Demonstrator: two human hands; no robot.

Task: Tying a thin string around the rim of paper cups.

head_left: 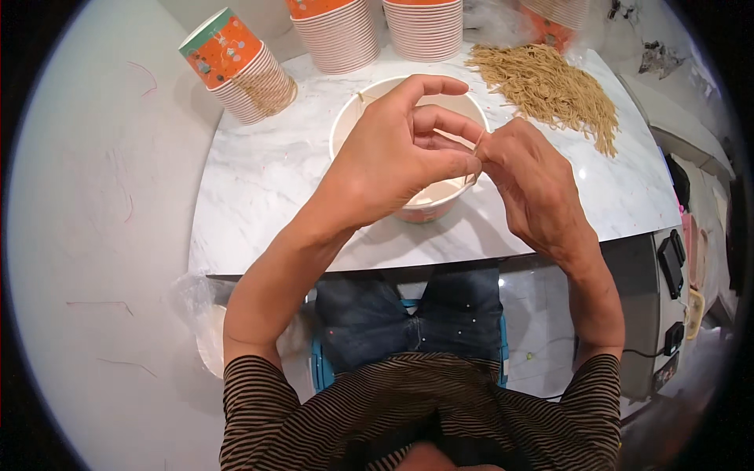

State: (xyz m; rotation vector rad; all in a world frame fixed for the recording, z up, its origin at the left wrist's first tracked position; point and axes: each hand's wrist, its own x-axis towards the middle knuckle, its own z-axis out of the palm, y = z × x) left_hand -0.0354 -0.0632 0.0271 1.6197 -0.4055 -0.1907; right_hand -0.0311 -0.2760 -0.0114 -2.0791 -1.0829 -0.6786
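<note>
A large white paper bucket (428, 213) with a coloured outer wall stands near the table's front edge, under my hands. My left hand (375, 161) reaches over its mouth, thumb and a finger closed on a thin tan cord (472, 179) at the right side of the rim. There my right hand (537, 182) pinches the same cord, its fingertips meeting those of my left hand. The cord's exact path between the fingers is partly hidden. Another bit of tan cord shows at the bucket's far left rim.
A heap of loose tan cords (550, 90) lies at the back right of the marbled white table (259, 204). Stacked paper buckets (338, 39) line the back. A tilted stack (236, 71) at the left has cords hanging over it. A plastic bag (196, 302) hangs below left.
</note>
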